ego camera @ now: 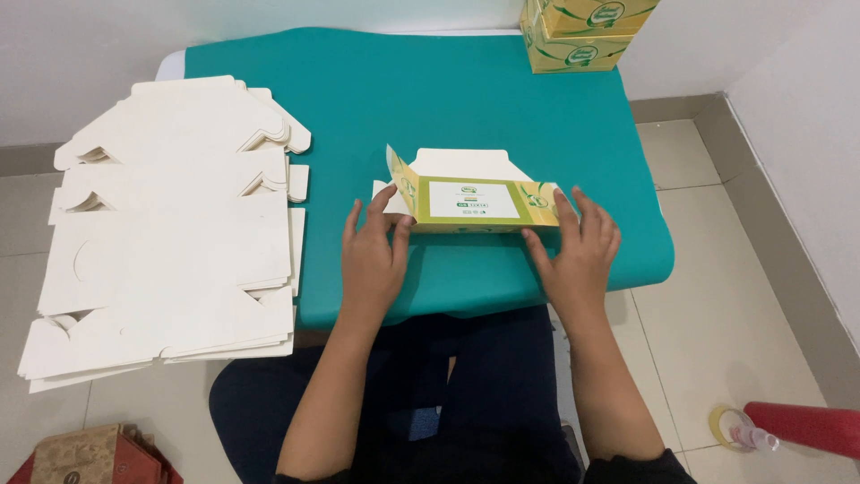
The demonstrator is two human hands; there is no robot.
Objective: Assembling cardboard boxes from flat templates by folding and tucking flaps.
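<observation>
Yellow-green carton [475,204] half folded on the teal table cover [358,99], a hand at each end.

Left hand [372,260] lies flat with fingers spread, its fingertips pressing the carton's left corner beside a raised flap; right hand [578,255] likewise lies open, fingers against the right end, gripping nothing. A stack of flat white carton blanks [170,233] overhangs the table's left edge, and finished yellow boxes [578,31] stand at the far right corner.

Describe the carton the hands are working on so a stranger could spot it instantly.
On the teal table, near its front edge, the half-folded carton lies between the left hand and right hand. Unlike the plain white flat blanks stacked left, it shows yellow-green print.
</observation>
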